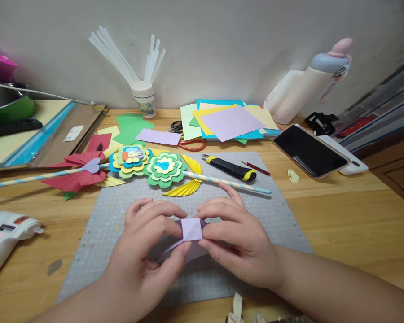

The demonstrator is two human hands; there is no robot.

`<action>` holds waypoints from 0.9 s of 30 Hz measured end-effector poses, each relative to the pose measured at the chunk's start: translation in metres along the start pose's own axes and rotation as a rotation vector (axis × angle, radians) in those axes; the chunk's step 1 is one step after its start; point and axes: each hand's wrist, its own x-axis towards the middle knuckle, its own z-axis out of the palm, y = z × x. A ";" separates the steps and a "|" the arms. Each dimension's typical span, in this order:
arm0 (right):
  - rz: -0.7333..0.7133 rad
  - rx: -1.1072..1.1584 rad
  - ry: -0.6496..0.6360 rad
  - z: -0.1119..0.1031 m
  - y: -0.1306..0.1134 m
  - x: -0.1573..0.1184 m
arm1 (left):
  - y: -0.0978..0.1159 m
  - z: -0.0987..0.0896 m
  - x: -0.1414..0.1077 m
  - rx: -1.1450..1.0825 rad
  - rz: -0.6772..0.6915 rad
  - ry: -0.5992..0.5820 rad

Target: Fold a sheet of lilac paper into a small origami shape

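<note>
Between my two hands is a folded piece of light purple paper [191, 229], held over the grey cutting mat [97, 251]. My left hand [151, 246] pinches its left side, thumb at the lower edge and fingers behind. On the opposite side my right hand [235, 233] grips the paper between thumb and fingers. A small square face shows at the front, with darker folds beside it; part of the paper hides behind the fingers. Just beyond lies a striped stick [229, 181] with a green paper flower [166, 169] and a yellow pleated paper piece [185, 188].
A black-and-yellow utility knife [229, 168] and a pencil [256, 168] lie at the mat's far side. Coloured paper sheets [232, 122], a cup of white sticks [144, 99] and a bottle [309, 80] stand behind. A phone [311, 150] is right, a glue gun [10, 237] left.
</note>
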 end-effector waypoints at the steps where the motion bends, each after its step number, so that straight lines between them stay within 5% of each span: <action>1: 0.002 0.000 0.000 0.000 0.000 0.000 | 0.000 -0.001 0.000 0.003 0.007 -0.004; 27: 0.000 0.066 -0.024 -0.001 0.000 0.002 | 0.003 -0.003 0.001 0.009 0.075 -0.010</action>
